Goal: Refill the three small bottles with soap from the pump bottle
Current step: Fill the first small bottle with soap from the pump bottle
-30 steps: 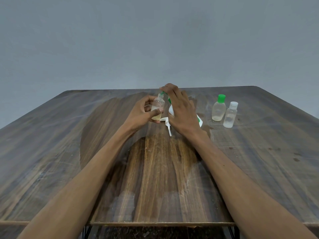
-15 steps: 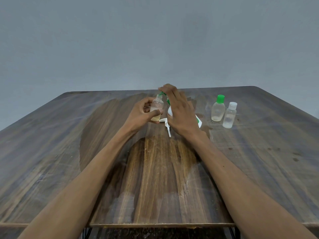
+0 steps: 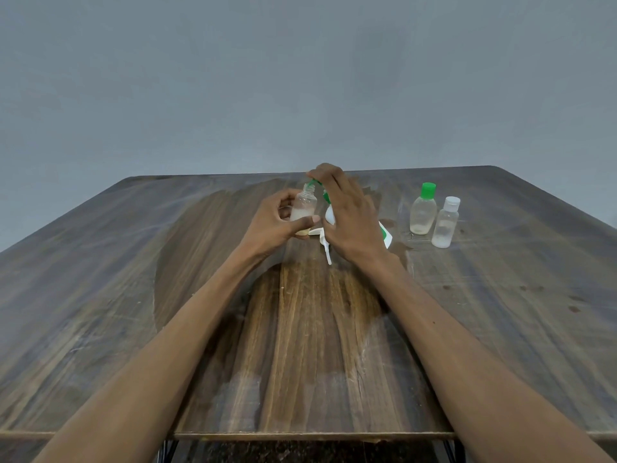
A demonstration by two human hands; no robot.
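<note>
My left hand (image 3: 277, 225) grips a small clear bottle (image 3: 305, 208) with an open neck and pale soap in its lower part. The neck sits just under the green spout of the pump bottle (image 3: 330, 216). That pump bottle is white with green and mostly hidden behind my right hand (image 3: 350, 218), whose fingers curl over the green pump head. Two more small bottles stand at the right, apart from my hands: one with a green cap (image 3: 423, 210) and one with a white cap (image 3: 445, 223).
A white cap with a thin tube (image 3: 325, 247) lies on the wooden table (image 3: 200, 329) just in front of my hands. Wet spots mark the table near the two standing bottles. A grey wall rises behind the far edge.
</note>
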